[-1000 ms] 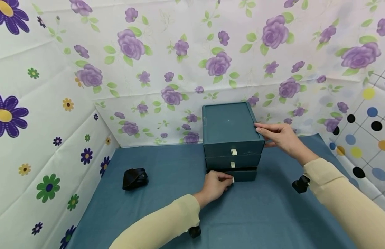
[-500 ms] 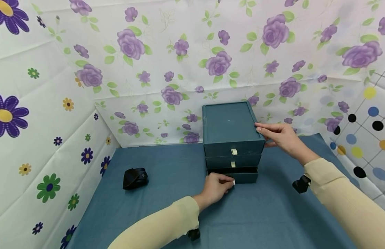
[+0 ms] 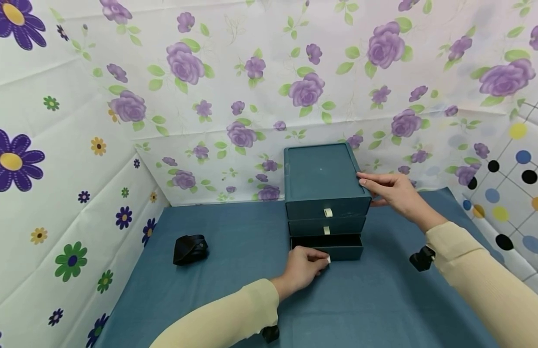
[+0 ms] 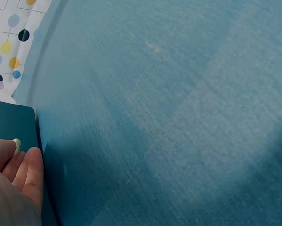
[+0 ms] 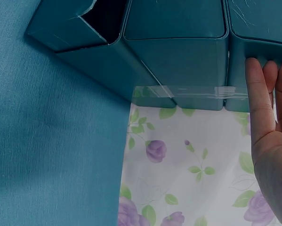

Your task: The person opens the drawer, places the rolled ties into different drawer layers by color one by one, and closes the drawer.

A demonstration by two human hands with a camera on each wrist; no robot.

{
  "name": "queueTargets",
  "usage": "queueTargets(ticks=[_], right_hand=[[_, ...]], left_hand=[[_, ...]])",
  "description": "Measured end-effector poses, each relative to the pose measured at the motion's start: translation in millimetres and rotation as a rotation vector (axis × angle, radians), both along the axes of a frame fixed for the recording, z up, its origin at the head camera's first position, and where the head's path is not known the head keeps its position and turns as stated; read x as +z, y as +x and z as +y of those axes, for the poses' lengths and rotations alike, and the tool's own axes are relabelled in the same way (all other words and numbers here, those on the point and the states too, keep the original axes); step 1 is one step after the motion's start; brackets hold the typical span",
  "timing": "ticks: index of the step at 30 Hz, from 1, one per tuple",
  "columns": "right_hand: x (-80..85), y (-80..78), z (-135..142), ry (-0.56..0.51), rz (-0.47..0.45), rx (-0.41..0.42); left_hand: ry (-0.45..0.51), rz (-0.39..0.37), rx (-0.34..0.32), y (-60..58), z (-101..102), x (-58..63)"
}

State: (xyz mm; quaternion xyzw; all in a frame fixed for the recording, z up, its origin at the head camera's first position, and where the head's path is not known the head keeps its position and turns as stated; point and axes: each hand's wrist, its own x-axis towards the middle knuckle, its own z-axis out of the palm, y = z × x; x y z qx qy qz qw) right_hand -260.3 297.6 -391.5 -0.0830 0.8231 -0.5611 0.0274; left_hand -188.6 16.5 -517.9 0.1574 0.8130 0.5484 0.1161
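A dark teal chest of three small drawers (image 3: 321,174) stands against the back wall. Its bottom drawer (image 3: 347,253) is pulled partway out, and the visible part of its inside is dark. My left hand (image 3: 300,268) pinches the white pull tab (image 3: 329,259) of that drawer; the left wrist view shows the tab (image 4: 17,142) between thumb and fingers. On the chest's right side rests my right hand (image 3: 394,192), touching the upper edge and side wall. Its fingers (image 5: 260,103) lie straight against the side in the right wrist view. Both upper drawers are closed.
A black folded or rolled item (image 3: 191,250), its kind unclear, lies on the blue tablecloth (image 3: 234,241) to the left. Floral sheeting (image 3: 238,169) forms the back wall close behind the chest. Patterned sheets also stand along the left and right sides.
The bottom drawer has slid farther out toward me, with my left hand moving along on its tab. My right hand has stayed on the chest's side.
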Motion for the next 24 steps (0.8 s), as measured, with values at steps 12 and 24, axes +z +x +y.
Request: queueTargets(ticks=[12, 24], right_hand=[[1.7, 0.7, -0.6, 0.007, -0.014, 0.008], [2.0, 1.3, 0.3, 0.013, -0.019, 0.013]], left_hand=[[0.01, -0.012, 0.006, 4.1, -1.1, -1.1], [0.021, -0.021, 0.01, 9.9, -1.4, 0.1]])
